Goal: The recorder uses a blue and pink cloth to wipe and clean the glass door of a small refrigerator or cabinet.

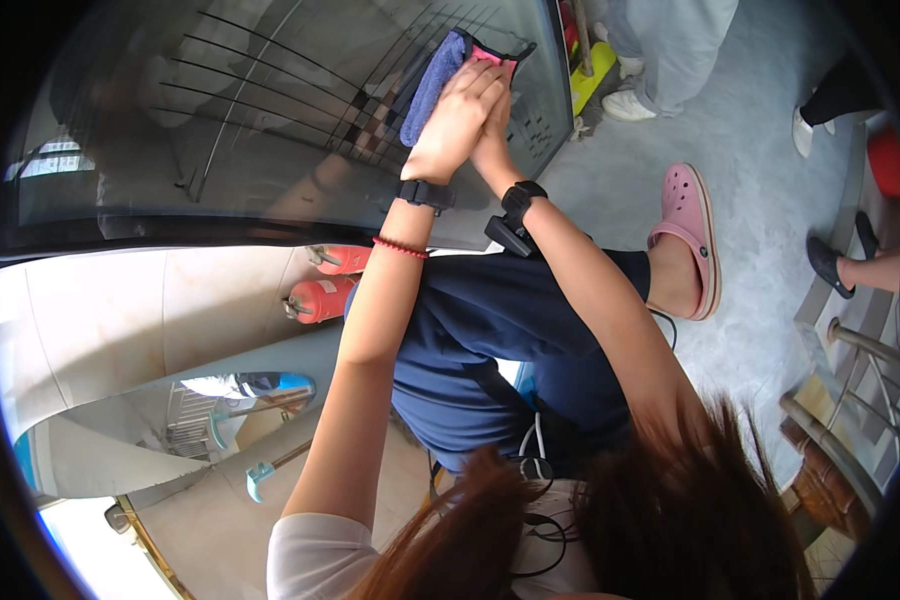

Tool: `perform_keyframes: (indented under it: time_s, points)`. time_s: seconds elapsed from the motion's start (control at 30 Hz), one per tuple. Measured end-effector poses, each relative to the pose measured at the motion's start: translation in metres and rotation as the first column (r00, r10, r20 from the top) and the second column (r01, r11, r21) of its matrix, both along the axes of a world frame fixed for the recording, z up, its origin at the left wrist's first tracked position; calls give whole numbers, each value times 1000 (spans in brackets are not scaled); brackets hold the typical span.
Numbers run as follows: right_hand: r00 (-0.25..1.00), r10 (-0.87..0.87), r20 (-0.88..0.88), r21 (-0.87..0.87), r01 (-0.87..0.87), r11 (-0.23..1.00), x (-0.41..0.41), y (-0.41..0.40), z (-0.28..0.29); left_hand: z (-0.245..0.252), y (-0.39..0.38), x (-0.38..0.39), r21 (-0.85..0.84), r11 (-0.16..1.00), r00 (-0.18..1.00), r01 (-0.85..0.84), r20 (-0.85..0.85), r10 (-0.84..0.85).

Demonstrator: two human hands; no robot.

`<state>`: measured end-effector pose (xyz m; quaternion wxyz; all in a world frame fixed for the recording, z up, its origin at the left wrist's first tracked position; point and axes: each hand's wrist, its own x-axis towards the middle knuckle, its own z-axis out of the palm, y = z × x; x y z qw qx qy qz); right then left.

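Note:
A blue and pink cloth [433, 90] with a dark edge lies against a dark, reflective glass panel [270, 169]. My left hand [454, 112] presses on the cloth, its fingers overlapping my right hand [497, 131]. The right hand is partly hidden beneath the left, also against the cloth. Both wrists wear black straps, and a red bead bracelet [400, 248] circles my left forearm. Wire racks [251, 82] show through the glass, along with reflections of my arms.
Two red fire extinguishers [321, 300] stand below the panel by the tiled wall [97, 322]. A mirror [157, 424] is at lower left. Other people's feet [630, 105] are on the grey floor [757, 225]. A metal-framed piece of furniture [832, 427] stands at right.

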<state>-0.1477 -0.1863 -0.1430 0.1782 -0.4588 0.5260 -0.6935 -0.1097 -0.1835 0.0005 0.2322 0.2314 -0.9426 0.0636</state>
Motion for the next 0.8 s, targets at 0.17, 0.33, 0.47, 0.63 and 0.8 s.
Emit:
perform_keyframes:
  time_s: [0.17, 0.33, 0.47, 0.63, 0.8]
  points:
    - [991, -37, -125, 59, 44, 997, 9, -10, -13, -1, -3, 5, -15, 1000, 1000, 6, -4, -6]
    - [927, -101, -362, 160, 169, 973, 11, -15, -20, 10, 3, -1, -85, 996, 999, -29, 14, 30]
    - [912, -150, -383, 60, 187, 981, 13, -20, 9, 20, 11, 2, -126, 989, 997, -73, 1, 74]
    - [970, -101, -220, -107, 79, 991, 3, -5, 63, 35, 23, 1, -110, 987, 984, -118, -145, 101]
    - [974, 6, -229, -251, -65, 966, 0, 11, 145, 90, 46, 24, -234, 939, 913, -253, -378, 152]
